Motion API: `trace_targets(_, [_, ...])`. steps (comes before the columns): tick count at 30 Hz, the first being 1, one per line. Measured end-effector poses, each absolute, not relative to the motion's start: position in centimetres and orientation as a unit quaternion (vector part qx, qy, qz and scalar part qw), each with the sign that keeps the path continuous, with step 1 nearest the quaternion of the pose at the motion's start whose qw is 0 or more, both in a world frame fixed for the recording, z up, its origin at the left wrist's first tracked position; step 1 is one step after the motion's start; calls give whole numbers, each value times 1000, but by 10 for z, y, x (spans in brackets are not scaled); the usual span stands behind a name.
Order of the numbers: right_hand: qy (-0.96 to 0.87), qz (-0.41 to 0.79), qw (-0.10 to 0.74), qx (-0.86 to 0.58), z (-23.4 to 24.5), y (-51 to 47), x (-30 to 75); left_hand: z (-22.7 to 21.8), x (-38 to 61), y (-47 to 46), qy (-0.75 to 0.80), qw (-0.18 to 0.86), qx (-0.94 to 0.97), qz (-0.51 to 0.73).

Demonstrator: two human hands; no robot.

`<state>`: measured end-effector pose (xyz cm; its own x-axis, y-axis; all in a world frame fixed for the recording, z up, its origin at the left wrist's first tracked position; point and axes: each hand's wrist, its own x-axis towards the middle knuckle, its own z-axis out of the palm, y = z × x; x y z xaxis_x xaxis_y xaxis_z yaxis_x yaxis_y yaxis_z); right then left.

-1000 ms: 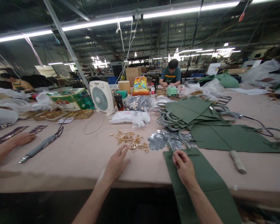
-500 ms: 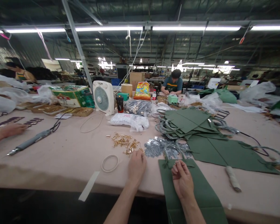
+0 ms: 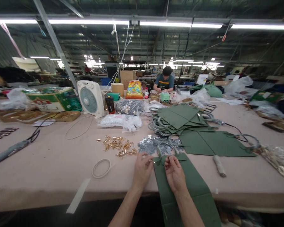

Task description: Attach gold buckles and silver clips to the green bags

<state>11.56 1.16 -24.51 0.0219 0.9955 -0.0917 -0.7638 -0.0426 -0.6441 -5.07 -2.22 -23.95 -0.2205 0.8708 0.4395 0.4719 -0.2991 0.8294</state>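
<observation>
My left hand (image 3: 142, 168) rests at the top left corner of a flat green bag (image 3: 184, 186) that hangs over the table's near edge, its fingers pinched on a small gold fitting. My right hand (image 3: 174, 170) lies on the bag beside it, fingers curled at the bag's top edge where a grey cord handle (image 3: 165, 148) is attached. Just beyond the hands lie a scatter of gold fittings (image 3: 117, 145) and a heap of small silver pieces (image 3: 153, 145).
More green bags (image 3: 203, 138) with grey handles are spread to the right. A white ring (image 3: 101, 168), a paper strip (image 3: 78, 195), a white roll (image 3: 219, 165), a fan (image 3: 90, 97), plastic packets (image 3: 120, 121) and a green carton (image 3: 54, 99) are about. A person (image 3: 164, 82) works at the far end.
My left hand has moved right from the gold fittings to the bag's corner. My right hand stays at the bag's top. The view has shifted, and the co-worker's hand at left is out of sight.
</observation>
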Motion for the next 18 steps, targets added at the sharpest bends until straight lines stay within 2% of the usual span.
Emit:
trace_targets(6, [-229, 686, 626, -291, -244, 9, 119, -238, -10, -15, 510, 254, 633, 523])
trace_targets(18, [-321, 675, 575, -332, -247, 2, 115, -229, -15, -19, 566, 265, 615, 481])
